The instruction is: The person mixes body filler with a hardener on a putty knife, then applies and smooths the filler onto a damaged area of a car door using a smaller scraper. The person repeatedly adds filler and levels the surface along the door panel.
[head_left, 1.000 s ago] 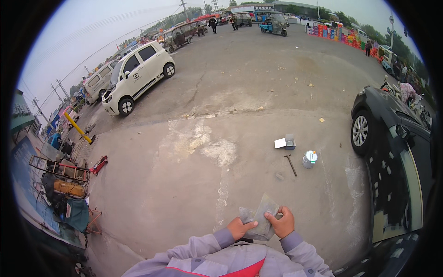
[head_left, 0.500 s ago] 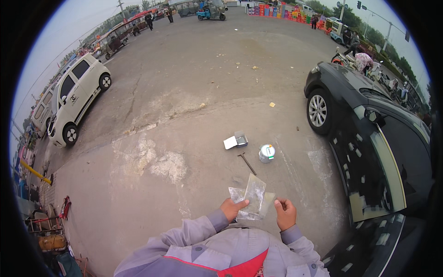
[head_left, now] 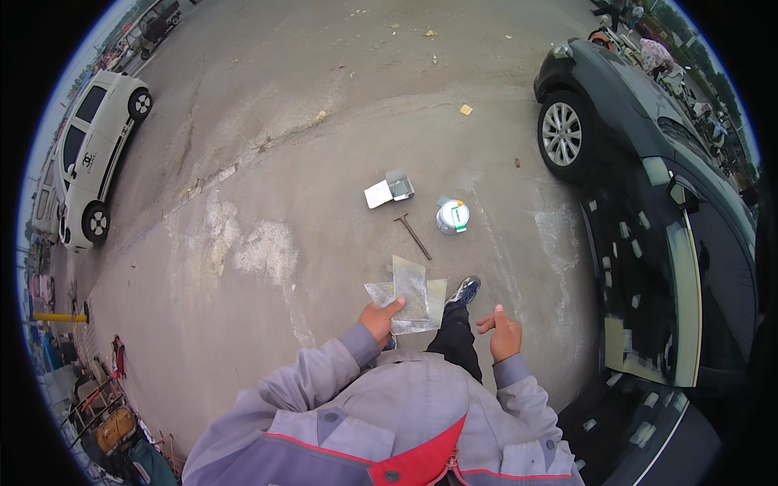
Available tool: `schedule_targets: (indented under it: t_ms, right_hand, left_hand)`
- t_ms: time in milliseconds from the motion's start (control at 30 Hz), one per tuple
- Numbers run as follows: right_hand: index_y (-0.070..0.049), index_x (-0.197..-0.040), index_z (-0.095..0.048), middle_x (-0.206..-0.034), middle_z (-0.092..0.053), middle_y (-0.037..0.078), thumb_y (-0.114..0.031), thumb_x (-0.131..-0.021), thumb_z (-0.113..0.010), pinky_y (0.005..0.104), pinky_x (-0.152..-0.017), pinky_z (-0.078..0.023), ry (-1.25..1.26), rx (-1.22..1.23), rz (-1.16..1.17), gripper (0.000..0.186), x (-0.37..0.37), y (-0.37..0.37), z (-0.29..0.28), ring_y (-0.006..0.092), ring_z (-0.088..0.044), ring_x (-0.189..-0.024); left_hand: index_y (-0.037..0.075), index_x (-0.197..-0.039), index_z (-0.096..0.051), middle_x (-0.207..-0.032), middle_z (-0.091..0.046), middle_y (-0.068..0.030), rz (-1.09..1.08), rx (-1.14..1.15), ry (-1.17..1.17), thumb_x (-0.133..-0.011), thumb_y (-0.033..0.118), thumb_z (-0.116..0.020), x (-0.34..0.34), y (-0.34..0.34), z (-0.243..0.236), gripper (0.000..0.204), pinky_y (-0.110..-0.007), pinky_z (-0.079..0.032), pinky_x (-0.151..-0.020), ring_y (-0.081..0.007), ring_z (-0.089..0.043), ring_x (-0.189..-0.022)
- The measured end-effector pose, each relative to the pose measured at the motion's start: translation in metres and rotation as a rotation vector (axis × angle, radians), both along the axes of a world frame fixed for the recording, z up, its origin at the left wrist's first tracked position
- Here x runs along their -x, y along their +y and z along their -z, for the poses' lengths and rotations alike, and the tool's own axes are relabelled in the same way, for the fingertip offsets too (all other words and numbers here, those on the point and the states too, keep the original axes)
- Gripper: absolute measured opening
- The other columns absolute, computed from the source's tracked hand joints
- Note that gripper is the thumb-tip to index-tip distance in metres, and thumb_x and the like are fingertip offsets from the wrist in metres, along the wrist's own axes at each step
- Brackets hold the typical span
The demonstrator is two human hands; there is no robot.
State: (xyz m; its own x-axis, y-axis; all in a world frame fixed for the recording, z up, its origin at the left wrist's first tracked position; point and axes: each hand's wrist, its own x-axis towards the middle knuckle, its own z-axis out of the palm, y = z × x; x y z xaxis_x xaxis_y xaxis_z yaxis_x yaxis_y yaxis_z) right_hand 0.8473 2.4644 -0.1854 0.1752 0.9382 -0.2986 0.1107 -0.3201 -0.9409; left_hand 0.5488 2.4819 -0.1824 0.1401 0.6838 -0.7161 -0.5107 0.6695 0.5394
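My left hand (head_left: 379,321) is closed on several overlapping translucent sheets (head_left: 412,293), its thumb pressed on top of them near the lower edge. They are flat, straight-edged and smeared with whitish marks, and fan out in front of my body. My right hand (head_left: 502,334) is raised apart from the sheets, on their right. Its thumb points up, its fingers are loosely bent toward the left, and nothing shows in them. Beyond my hands a hammer (head_left: 414,236) lies on the pavement, close to an open small box (head_left: 399,188) and a round metal tin (head_left: 452,217) with a white lid.
A dark car (head_left: 640,211) with pale patches on its side stands close on my right. A white car (head_left: 93,154) is parked at the far left. At the lower left are a metal rack with bags (head_left: 113,429) and a yellow bar (head_left: 58,317). My shoe (head_left: 466,290) is forward.
My right hand has come away from the edge of the sheets. The view has tilted down and moved forward, and my foot now shows ahead. My left hand keeps its hold.
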Motion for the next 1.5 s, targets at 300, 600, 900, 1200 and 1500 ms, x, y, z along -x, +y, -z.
schedule_targets:
  t_ms: [300, 600, 900, 1200, 1500]
  right_hand:
    - [0.003, -0.108, -0.070, -0.092, -0.073, 0.011, -0.026, -0.095, -0.071, 0.0366, -0.078, -0.056, -0.260, 0.187, -0.202, 0.032, -0.069, 0.226, 0.183, 0.0179, -0.069, -0.080]
    - [-0.002, -0.127, -0.066, -0.106, -0.074, 0.017, -0.032, -0.092, -0.071, 0.0411, -0.090, -0.055, -0.648, 0.351, -0.393, 0.047, -0.108, 0.389, 0.411, 0.0319, -0.072, -0.097]
    - [-0.006, -0.132, -0.064, -0.119, -0.068, 0.016, -0.023, -0.094, -0.068, 0.0406, -0.091, -0.055, -0.709, 0.129, -0.462, 0.042, -0.085, 0.484, 0.606, 0.0301, -0.070, -0.102]
    - [-0.009, -0.129, -0.065, -0.111, -0.064, 0.013, -0.014, -0.090, -0.070, 0.0405, -0.088, -0.055, -0.965, -0.197, -0.803, 0.039, -0.082, 0.535, 0.652, 0.0312, -0.067, -0.099]
    - [-0.002, -0.119, -0.062, -0.123, -0.067, 0.014, -0.013, -0.084, -0.077, 0.0377, -0.090, -0.054, -0.773, 0.018, -0.518, 0.040, -0.087, 0.503, 0.658, 0.0251, -0.068, -0.105]
  left_hand:
    - [-0.005, -0.135, -0.054, -0.126, -0.067, -0.0145, -0.244, 0.019, 0.222, -0.100, 0.017, -0.068, -0.054, 0.117, 0.043, 0.043, -0.043, -0.054, -0.097, -0.0278, -0.068, -0.112]
    - [-0.004, -0.129, -0.060, -0.118, -0.070, -0.0105, -0.256, -0.009, 0.309, -0.100, 0.018, -0.069, -0.096, 0.259, 0.241, 0.038, -0.036, -0.054, -0.091, -0.0196, -0.068, -0.104]
    - [-0.006, -0.132, -0.060, -0.126, -0.068, -0.0104, -0.301, -0.020, 0.244, -0.100, 0.017, -0.068, -0.078, 0.358, 0.473, 0.041, -0.034, -0.050, -0.098, -0.0182, -0.064, -0.113]
    - [-0.007, -0.132, -0.059, -0.128, -0.066, -0.0124, -0.349, -0.409, 0.065, -0.100, 0.017, -0.068, -0.072, 0.464, 0.590, 0.041, -0.033, -0.049, -0.096, -0.0181, -0.063, -0.114]
    - [-0.005, -0.126, -0.064, -0.117, -0.068, -0.0067, -0.333, -0.349, 0.136, -0.099, 0.020, -0.070, -0.058, 0.475, 0.605, 0.037, -0.031, -0.048, -0.090, -0.0142, -0.062, -0.103]
